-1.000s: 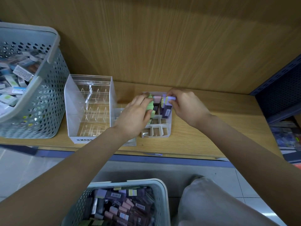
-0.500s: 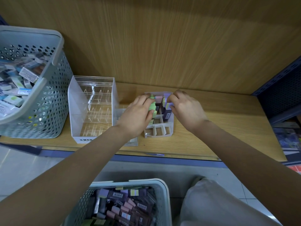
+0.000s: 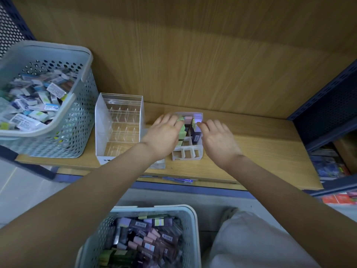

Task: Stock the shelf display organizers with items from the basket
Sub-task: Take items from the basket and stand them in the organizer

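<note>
Half a second before, the right hand had pinched a purple-capped item. It had since let go, its fingers spread and slack, the forefinger tip just beside that cap. The left hand had uncurled too, gripping nothing, its nearly straight fingertips on the green-capped items. Between the two hands sat the small white gridded organizer. Its far cells held blocky pastel items, and its near cells lay below the wrists. Left of the left hand stood a clear acrylic organizer with thin dividers. Beneath the forearms was a perforated plastic basket of dark packets.
</note>
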{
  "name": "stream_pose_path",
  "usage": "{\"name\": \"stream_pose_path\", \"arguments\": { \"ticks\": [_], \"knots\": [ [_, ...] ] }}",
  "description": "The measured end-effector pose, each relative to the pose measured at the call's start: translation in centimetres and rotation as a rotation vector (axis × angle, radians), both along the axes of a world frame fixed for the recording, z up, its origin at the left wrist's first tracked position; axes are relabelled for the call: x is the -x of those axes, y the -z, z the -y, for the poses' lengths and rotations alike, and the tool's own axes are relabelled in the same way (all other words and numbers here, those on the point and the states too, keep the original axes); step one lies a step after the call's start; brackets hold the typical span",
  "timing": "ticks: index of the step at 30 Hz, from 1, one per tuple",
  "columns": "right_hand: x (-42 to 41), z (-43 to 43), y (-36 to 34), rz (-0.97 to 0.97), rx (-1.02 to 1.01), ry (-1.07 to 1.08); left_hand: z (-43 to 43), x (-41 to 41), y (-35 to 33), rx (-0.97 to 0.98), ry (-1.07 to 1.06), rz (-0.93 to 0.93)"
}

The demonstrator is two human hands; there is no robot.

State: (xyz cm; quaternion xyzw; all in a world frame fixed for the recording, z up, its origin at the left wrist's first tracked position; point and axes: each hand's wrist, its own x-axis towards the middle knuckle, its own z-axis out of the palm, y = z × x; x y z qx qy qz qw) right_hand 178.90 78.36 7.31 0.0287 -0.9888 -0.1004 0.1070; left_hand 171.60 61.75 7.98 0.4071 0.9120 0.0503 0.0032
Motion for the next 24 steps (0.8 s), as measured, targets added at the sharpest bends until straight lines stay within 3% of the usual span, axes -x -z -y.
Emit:
{"name": "stream_pose_path", "arguments": {
  "ticks": [5,9,12,19,24],
  "knots": [
    [-4.5,3.8,-0.3,-0.174,0.038,-0.232,5.2,-4.6,-0.6,-0.165,0.148,-0.190],
    [-8.5,7.2,2.0,-0.112,0.092,-0.397,10.7,-9.1,1.7,-0.167,0.154,-0.137],
    [-10.9,9.8,5.8,0.092,0.200,-0.390,14.4,-12.3,5.5,-0.089,0.094,0.005],
    [-14.3,13.3,14.5,0.759,0.550,-0.038,18.9,-17.1,15.1,0.085,-0.154,0.525],
    [-15.7,14.3,17.8,0.913,0.621,0.134,19.5,-18.8,19.3,0.093,-0.261,0.795]
  ]
}}
